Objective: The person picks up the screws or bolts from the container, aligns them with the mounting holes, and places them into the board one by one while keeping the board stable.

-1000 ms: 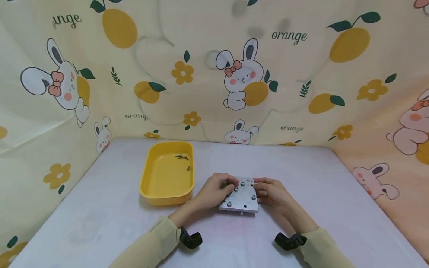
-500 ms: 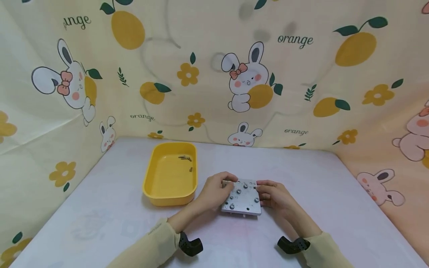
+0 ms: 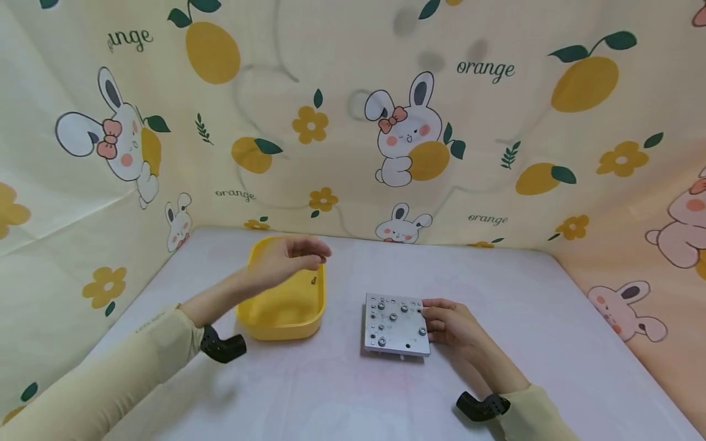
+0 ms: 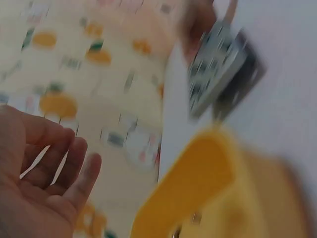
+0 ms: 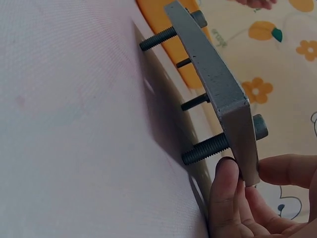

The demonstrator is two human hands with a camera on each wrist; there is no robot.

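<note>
"R hand pinches a metal plate by its 3 o'clock edge, pls confirm?"
"Confirmed. L hand is released, fingers loosely bent, over a yellow tray."
"Plate's loc?"
"Approx mid white table, bolts thru it, shanks jutting below; can't tell if tips touch down."
"And tray?"
"Betw 9 & 10 o'clock from plate, small metal pc nr its 3 o'clock side. Bunny-print curtain behind, 12 o'clock."

The plate is matt metal (its bolts threaded), the tray smooth, plastic-looking.
</note>
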